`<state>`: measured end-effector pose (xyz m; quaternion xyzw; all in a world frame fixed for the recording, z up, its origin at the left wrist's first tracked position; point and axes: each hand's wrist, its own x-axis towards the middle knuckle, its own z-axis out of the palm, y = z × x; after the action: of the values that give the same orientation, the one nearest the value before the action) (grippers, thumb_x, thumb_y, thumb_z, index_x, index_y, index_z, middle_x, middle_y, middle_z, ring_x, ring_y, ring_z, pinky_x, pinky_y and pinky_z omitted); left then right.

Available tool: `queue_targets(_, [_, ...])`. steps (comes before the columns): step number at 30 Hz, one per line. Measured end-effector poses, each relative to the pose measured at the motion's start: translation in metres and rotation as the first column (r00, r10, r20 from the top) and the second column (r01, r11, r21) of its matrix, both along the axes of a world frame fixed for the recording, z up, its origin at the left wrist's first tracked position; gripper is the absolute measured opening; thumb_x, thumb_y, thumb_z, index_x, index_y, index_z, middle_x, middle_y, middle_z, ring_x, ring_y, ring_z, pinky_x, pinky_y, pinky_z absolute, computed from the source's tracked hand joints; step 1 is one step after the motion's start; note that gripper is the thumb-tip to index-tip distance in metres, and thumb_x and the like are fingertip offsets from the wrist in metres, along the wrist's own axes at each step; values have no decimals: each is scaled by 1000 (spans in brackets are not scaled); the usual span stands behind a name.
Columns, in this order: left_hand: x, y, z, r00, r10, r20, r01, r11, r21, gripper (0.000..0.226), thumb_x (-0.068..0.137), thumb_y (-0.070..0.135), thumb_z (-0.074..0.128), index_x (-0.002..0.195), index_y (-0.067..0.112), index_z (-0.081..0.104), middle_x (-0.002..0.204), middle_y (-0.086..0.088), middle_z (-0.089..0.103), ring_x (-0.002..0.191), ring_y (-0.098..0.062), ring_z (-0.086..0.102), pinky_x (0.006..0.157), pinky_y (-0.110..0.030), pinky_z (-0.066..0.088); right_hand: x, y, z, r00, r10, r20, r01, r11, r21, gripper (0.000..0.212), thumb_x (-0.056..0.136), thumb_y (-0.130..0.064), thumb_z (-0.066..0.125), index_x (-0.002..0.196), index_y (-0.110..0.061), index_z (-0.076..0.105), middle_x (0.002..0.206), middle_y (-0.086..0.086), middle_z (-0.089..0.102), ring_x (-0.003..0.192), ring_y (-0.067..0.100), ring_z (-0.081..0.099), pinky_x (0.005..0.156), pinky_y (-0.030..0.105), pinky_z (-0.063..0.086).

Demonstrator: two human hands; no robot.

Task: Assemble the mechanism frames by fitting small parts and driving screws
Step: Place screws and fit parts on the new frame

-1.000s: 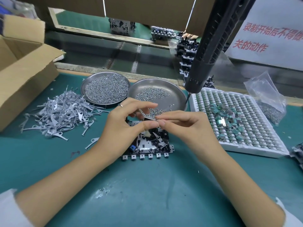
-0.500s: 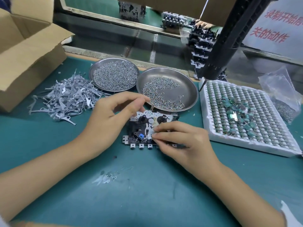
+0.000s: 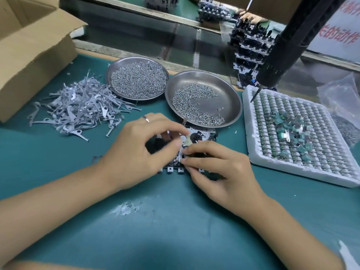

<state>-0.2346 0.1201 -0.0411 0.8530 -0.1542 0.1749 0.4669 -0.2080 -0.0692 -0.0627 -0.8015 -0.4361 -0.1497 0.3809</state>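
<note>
A black and silver mechanism frame (image 3: 201, 134) lies on the green mat, just in front of the nearer screw pan. My left hand (image 3: 142, 151) arches over the frame's left half. Its thumb and forefinger, blurred, pinch a small metal lever (image 3: 184, 121) whose tip pokes out by the pan rim. My right hand (image 3: 220, 170) covers the frame's front right part, fingertips curled and pinching its front edge. Most of the frame is hidden under both hands.
Two steel pans of screws (image 3: 231, 98) (image 3: 111, 75) sit behind the frame. A pile of grey levers (image 3: 78, 108) lies at left beside a cardboard box (image 3: 33, 49). A white tray (image 3: 251, 152) of small parts is at right, with an electric screwdriver (image 3: 276, 61) hanging over it.
Both hands dropped from mid-air onto the frame. My right hand came to grip its front edge, and my left hand brought the lever down over the frame's left side.
</note>
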Motion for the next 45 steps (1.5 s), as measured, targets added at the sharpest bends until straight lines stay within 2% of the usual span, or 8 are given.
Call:
queue_targets(3, [-2, 0, -3, 996, -80, 39, 70, 972, 224, 33, 75, 29, 59, 104, 16, 67, 94, 6, 62, 88, -18, 58, 83, -39, 46, -1, 1, 1, 994, -10, -111, 18, 998, 66, 14, 78, 2, 71, 91, -2, 75, 94, 5, 72, 89, 14, 67, 83, 26, 52])
queue_targets(6, [-2, -1, -8, 997, -74, 37, 57, 937, 344, 38, 73, 33, 58, 108, 18, 65, 94, 7, 61, 89, -16, 56, 87, -31, 40, -2, 3, 3, 980, -41, -195, 62, 993, 101, 12, 76, 0, 73, 86, -3, 76, 93, 4, 72, 87, 10, 67, 83, 23, 52])
queue_targets(18, [3, 0, -13, 993, -100, 58, 84, 969, 233, 40, 73, 37, 61, 111, 25, 65, 86, 18, 66, 88, -5, 53, 91, -30, 39, -3, 1, 7, 973, -22, -228, 48, 993, 110, 22, 74, 12, 65, 87, -1, 76, 94, 9, 67, 88, 12, 63, 79, 15, 46])
queue_targets(23, [3, 1, -13, 992, -109, 60, 93, 971, 222, 27, 74, 37, 69, 95, 21, 74, 86, 16, 68, 86, -8, 56, 90, -35, 42, -2, -1, 15, 973, -199, -115, 221, 948, 229, 26, 73, 13, 60, 86, -4, 75, 85, 7, 66, 80, 10, 62, 76, 15, 45])
queue_targets(30, [4, 0, -11, 993, -102, 53, 89, 976, 200, 20, 69, 28, 77, 88, 19, 76, 83, 18, 67, 83, -8, 57, 89, -34, 43, 20, -9, 53, 868, -454, -202, 483, 678, 554, 39, 87, -8, 59, 124, -19, 53, 108, 5, 55, 98, 20, 55, 88, 40, 47])
queue_targets(34, [5, 0, -12, 995, -98, 31, 91, 981, 172, 23, 71, 41, 69, 88, 26, 74, 82, 17, 67, 85, -6, 58, 88, -35, 43, 43, -4, 92, 868, -427, -254, 493, 680, 542, 70, 85, -25, 66, 145, -19, 31, 123, 1, 55, 110, 11, 55, 99, 38, 44])
queue_targets(41, [5, 1, -14, 995, -95, 1, 94, 988, 121, 21, 68, 48, 67, 86, 39, 71, 80, 20, 66, 88, 1, 56, 88, -29, 40, 70, 19, 125, 878, -395, -269, 471, 618, 629, 74, 86, -15, 69, 145, -15, 25, 94, -21, 62, 87, -3, 61, 80, 14, 48])
queue_targets(45, [4, 2, -13, 995, -102, -10, 103, 988, 114, 22, 67, 48, 67, 86, 38, 72, 79, 20, 67, 87, 1, 56, 88, -25, 39, 76, 29, 136, 892, -346, -292, 449, 591, 670, 47, 87, -10, 63, 127, -15, 38, 82, -9, 56, 68, -1, 56, 61, 9, 43])
